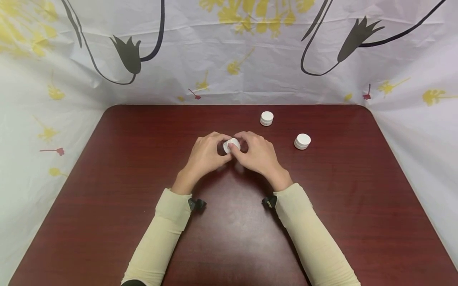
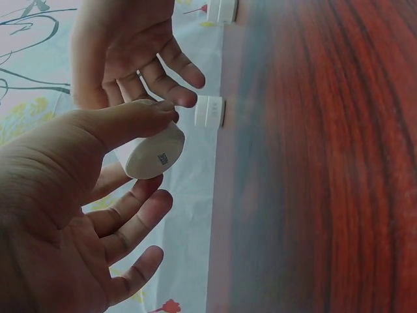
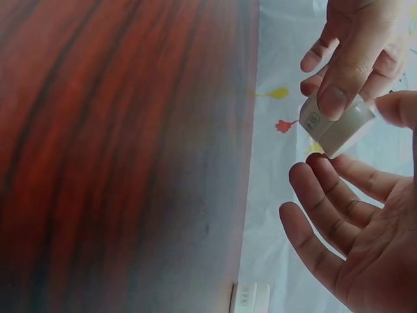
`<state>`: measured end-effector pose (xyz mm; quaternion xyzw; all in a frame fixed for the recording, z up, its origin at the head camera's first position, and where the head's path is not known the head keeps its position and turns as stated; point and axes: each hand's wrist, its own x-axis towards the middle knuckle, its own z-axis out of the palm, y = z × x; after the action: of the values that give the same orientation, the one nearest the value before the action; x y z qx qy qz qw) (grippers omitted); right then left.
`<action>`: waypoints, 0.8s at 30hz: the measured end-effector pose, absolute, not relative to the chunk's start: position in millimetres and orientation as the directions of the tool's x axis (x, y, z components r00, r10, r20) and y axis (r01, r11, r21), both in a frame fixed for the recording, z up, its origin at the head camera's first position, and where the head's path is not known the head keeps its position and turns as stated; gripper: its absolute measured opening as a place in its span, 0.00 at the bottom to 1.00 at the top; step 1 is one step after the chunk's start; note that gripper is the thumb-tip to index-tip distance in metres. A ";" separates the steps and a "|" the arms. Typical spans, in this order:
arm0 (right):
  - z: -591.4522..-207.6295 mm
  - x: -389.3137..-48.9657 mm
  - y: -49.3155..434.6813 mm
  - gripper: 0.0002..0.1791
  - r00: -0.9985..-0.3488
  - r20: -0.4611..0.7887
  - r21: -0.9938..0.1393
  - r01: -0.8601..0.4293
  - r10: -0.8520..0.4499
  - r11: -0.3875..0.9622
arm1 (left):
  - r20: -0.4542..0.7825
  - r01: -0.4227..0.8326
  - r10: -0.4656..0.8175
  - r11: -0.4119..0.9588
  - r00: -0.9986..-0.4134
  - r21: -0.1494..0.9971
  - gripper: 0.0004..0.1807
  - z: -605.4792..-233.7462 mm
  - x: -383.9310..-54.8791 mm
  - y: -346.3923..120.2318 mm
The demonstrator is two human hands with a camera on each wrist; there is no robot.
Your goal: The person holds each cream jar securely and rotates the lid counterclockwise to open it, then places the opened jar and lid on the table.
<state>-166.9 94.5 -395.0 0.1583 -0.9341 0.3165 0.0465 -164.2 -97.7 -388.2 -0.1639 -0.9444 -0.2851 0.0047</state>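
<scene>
A small white round jar (image 1: 236,143) is held up between both hands over the middle of the table. My left hand (image 1: 205,153) pinches its body between thumb and fingertips. From the other side, my right hand (image 1: 257,153) has its thumb and fingertips at the lid end. The jar is tilted; its flat base (image 2: 153,155), with a small printed code, shows in the left wrist view. In the right wrist view, the lid end (image 3: 348,134) points toward the right palm, with the right fingers spread below it.
Two similar white lidded jars stand upright to the right: one jar (image 1: 266,118) near the back edge, another jar (image 1: 302,141) farther right and closer. The dark red wooden table (image 1: 107,178) is enclosed by a white patterned cloth (image 1: 229,51) at the back and sides.
</scene>
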 end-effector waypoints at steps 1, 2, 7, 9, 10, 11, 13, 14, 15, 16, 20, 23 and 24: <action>-395.1 -167.2 94.6 0.23 -0.946 0.186 -0.575 -0.324 -0.265 0.751 | 0.105 0.313 0.307 0.783 -0.946 0.537 0.25 -388.3 -164.3 -97.7; -395.1 -167.5 94.7 0.23 -0.947 0.186 -0.575 -0.322 -0.264 0.752 | 0.106 0.314 0.307 0.783 -0.946 0.536 0.26 -388.5 -164.3 -97.6; -395.1 -167.5 95.8 0.23 -0.952 0.180 -0.577 -0.306 -0.247 0.757 | 0.108 0.315 0.304 0.793 -0.946 0.521 0.27 -390.1 -164.5 -97.0; -394.5 -167.0 96.3 0.22 -0.954 0.177 -0.578 -0.299 -0.240 0.760 | 0.106 0.313 0.303 0.796 -0.947 0.518 0.27 -390.5 -164.5 -96.8; -394.1 -166.9 96.7 0.22 -0.955 0.177 -0.577 -0.296 -0.237 0.761 | 0.104 0.312 0.303 0.795 -0.947 0.520 0.27 -390.3 -164.4 -96.4; -393.7 -166.9 97.0 0.21 -0.956 0.178 -0.576 -0.295 -0.235 0.762 | 0.104 0.311 0.303 0.794 -0.947 0.522 0.27 -390.1 -164.3 -96.0; -393.2 -166.9 97.7 0.20 -0.955 0.183 -0.575 -0.298 -0.235 0.762 | 0.103 0.311 0.303 0.792 -0.947 0.525 0.27 -389.6 -164.0 -95.4; -393.0 -167.0 97.9 0.19 -0.954 0.185 -0.576 -0.299 -0.235 0.760 | 0.104 0.312 0.304 0.792 -0.947 0.526 0.27 -389.5 -163.8 -95.2; -392.8 -167.0 98.0 0.19 -0.954 0.187 -0.577 -0.301 -0.235 0.759 | 0.106 0.313 0.304 0.791 -0.947 0.526 0.27 -389.3 -163.5 -95.0; -392.9 -167.0 98.1 0.18 -0.953 0.188 -0.578 -0.303 -0.237 0.758 | 0.106 0.313 0.304 0.790 -0.947 0.527 0.27 -389.2 -163.2 -94.8; -393.9 -166.8 97.6 0.19 -0.951 0.185 -0.582 -0.309 -0.248 0.752 | 0.109 0.309 0.298 0.792 -0.948 0.527 0.26 -389.8 -162.1 -95.0; -394.7 -166.6 98.0 0.19 -0.951 0.184 -0.578 -0.309 -0.249 0.755 | 0.112 0.312 0.299 0.790 -0.947 0.528 0.26 -390.2 -162.3 -94.6; -394.7 -166.5 98.3 0.19 -0.951 0.185 -0.577 -0.308 -0.246 0.756 | 0.115 0.315 0.301 0.789 -0.947 0.528 0.25 -390.1 -162.6 -94.2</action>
<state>-166.5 98.3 -394.7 0.1483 -0.9357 0.3163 0.0490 -162.6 -94.2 -390.1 -0.1630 -0.9456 -0.2813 0.0121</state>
